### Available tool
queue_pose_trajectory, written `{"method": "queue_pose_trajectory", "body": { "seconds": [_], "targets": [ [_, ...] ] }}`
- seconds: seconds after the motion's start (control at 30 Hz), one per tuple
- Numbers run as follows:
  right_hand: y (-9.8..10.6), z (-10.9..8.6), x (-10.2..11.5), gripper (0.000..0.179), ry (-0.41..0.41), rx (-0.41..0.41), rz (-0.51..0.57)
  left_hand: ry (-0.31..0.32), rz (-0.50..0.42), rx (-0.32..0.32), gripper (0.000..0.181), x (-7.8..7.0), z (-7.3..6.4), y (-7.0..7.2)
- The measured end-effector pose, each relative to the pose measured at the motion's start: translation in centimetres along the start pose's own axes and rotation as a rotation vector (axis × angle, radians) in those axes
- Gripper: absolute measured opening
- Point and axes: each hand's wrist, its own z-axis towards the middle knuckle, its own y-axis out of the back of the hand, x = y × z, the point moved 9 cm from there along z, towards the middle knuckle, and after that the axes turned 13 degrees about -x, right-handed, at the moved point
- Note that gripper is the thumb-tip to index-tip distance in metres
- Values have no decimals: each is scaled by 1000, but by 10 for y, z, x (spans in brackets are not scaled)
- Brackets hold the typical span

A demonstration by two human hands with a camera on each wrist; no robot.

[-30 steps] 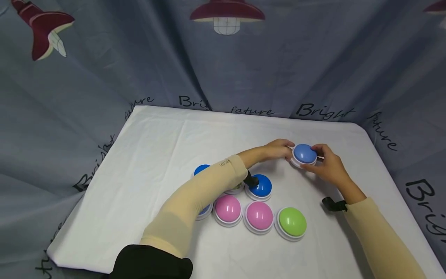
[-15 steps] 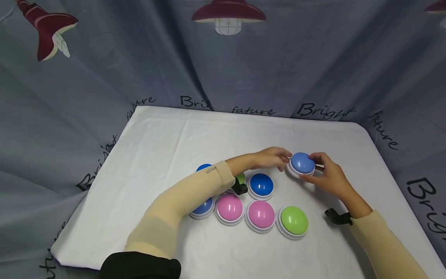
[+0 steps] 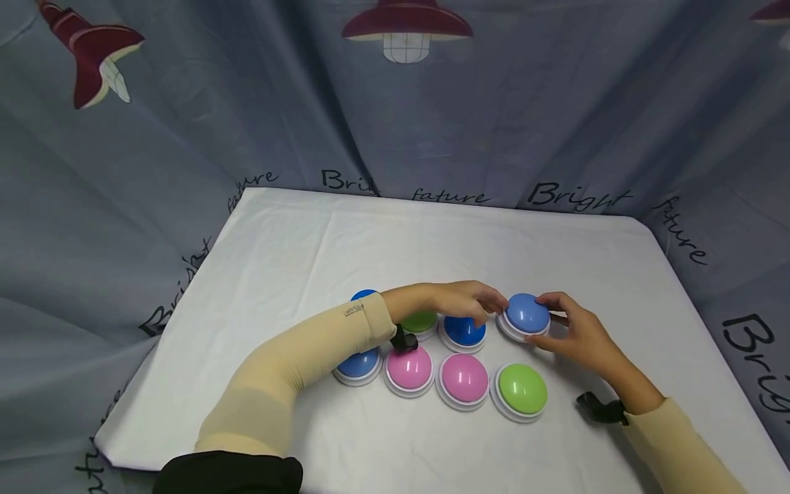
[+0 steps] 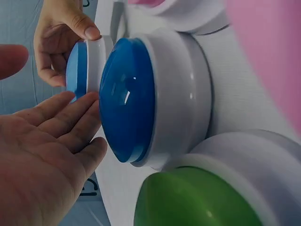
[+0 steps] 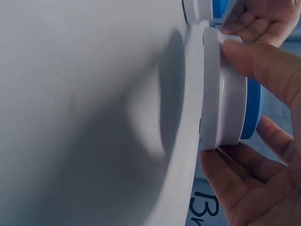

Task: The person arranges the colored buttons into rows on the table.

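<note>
My right hand [image 3: 580, 334] grips a light blue domed push button [image 3: 527, 314] by its white base, thumb on the near side and fingers on the far side. In the right wrist view the base [image 5: 225, 89] is clear of the white cloth. My left hand [image 3: 463, 299] has its fingers extended, fingertips right at the held button's left side. Below that hand a dark blue button [image 3: 464, 333] stands on the table, partly covered by it. The left wrist view shows this dark blue dome [image 4: 127, 99] close beside the left fingers.
A front row has a blue button [image 3: 359, 363], two pink buttons [image 3: 410, 370] [image 3: 465, 379] and a lime green one [image 3: 523, 389]. Behind, a green button [image 3: 420, 322] and another blue one [image 3: 363, 293] are partly hidden by the left arm. A grey curtain [image 3: 247, 82] surrounds the white table [image 3: 278, 233].
Both hands have come toward the person and slightly left, bringing the light blue button from the far right nearer to the dark blue one. The standing buttons have kept their places.
</note>
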Motion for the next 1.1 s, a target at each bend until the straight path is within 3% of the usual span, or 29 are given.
{"method": "queue_pose_trajectory", "body": {
  "seconds": [0.4,0.77,1.1],
  "targets": [
    [-11,-17,9,72,39,39,14,-86,111,131,64,-2,-19,-10],
    [-17,-25,8,74,61,44,-8,-161,393,139,62,1,-23,-16],
    [-20,-28,13,72,111,51,11,-213,529,133,63,-3,-26,-19]
  ]
}}
